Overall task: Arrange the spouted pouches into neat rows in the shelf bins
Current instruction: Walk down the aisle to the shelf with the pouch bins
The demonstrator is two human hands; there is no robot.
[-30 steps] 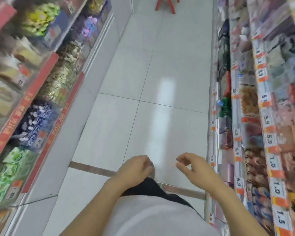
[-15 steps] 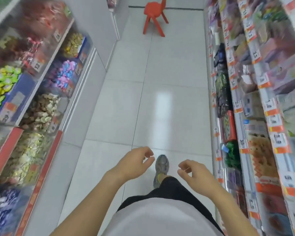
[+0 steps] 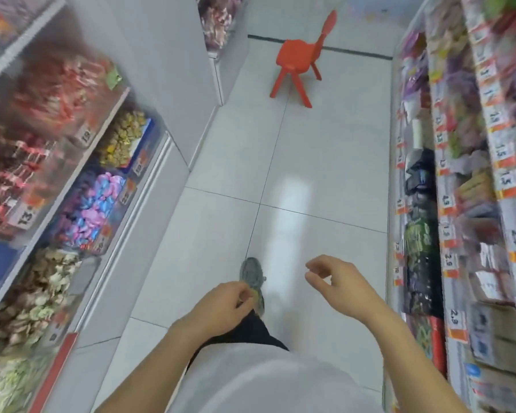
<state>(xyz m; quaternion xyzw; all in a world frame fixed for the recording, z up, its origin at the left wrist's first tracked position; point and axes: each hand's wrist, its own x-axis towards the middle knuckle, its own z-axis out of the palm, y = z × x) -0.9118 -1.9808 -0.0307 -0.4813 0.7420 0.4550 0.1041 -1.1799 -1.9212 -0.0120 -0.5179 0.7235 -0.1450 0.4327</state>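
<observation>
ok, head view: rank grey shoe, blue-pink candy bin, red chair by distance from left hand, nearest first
1. grey shoe: just beyond the left hand, on the floor.
2. blue-pink candy bin: left shelf, further up the aisle.
3. red chair: far end of the aisle.

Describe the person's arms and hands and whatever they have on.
Both forearms are bare from the lower frame edge to the left hand and right hand. No sleeves, gloves, rings or watch show. Below them are a white top, dark trousers and one grey sneaker.
</observation>
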